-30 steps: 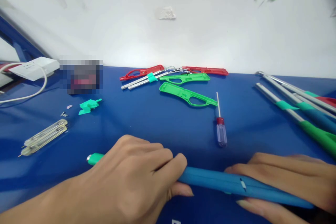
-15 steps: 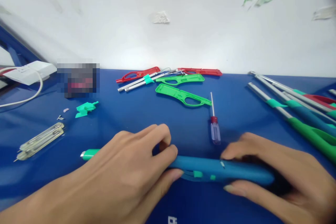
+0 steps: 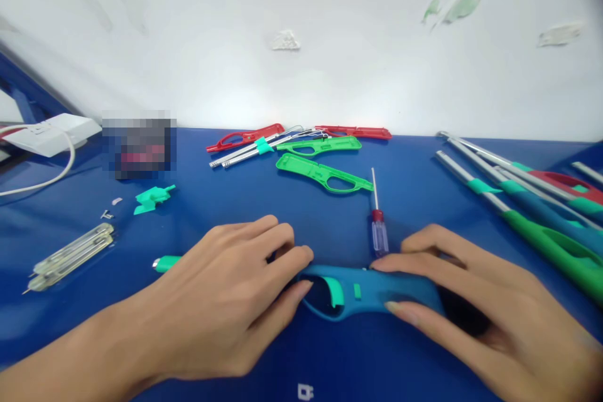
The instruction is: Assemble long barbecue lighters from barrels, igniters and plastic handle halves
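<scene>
A blue lighter handle [image 3: 372,292] lies sideways low in the head view, its oval opening and green trigger facing up. My left hand [image 3: 235,295] is closed round its left part, hiding much of it; a green-wrapped tube end [image 3: 167,263] sticks out beyond the wrist side. My right hand [image 3: 490,308] grips the handle's right end between thumb and fingers. Just behind the handle lies a screwdriver [image 3: 379,232] with a clear purple grip, its shaft tip by a green half shell [image 3: 325,174].
Red and green shells with taped metal tubes [image 3: 249,152] lie at the back. Assembled lighters [image 3: 541,226] rest at the right. On the left are clear refill parts [image 3: 70,257], green pieces [image 3: 153,198], small screws [image 3: 107,214] and a white box with a cable [image 3: 54,134].
The blue handle has turned about its length, so its opening and trigger now show. My right hand's fingers have shifted left along it. The view has moved slightly.
</scene>
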The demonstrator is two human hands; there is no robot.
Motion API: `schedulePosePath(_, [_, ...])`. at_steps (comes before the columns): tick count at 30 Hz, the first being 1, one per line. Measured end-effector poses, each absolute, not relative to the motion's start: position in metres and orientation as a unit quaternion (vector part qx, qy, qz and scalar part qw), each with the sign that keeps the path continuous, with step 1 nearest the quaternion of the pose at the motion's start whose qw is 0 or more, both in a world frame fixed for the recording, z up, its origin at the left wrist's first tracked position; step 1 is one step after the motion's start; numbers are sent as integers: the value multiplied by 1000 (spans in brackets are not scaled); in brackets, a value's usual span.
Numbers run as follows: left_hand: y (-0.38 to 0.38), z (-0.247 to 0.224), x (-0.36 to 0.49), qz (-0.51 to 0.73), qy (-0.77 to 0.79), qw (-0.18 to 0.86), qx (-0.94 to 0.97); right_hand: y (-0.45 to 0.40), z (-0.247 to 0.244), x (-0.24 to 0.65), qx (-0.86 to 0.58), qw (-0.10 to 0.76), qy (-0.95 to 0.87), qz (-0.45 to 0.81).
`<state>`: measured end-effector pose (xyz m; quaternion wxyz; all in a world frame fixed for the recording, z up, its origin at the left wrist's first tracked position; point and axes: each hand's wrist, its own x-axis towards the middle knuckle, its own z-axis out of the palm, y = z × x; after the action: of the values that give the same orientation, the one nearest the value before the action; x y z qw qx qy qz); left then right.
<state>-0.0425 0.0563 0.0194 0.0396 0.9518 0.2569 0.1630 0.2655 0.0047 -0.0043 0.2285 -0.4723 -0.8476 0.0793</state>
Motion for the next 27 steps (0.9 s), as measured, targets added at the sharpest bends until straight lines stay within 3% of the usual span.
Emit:
schedulePosePath(14, [48,18,-38,174,254,35,951,-5,-13,286,-517,178,-827,133])
schedulePosePath(21, [53,24,-37,199,221,6,955,-10,-23,285,-476,175,-862,-11])
schedulePosePath(27, [55,18,-39,195,219,8,956,-11,-22,288,-484,160,-860,26])
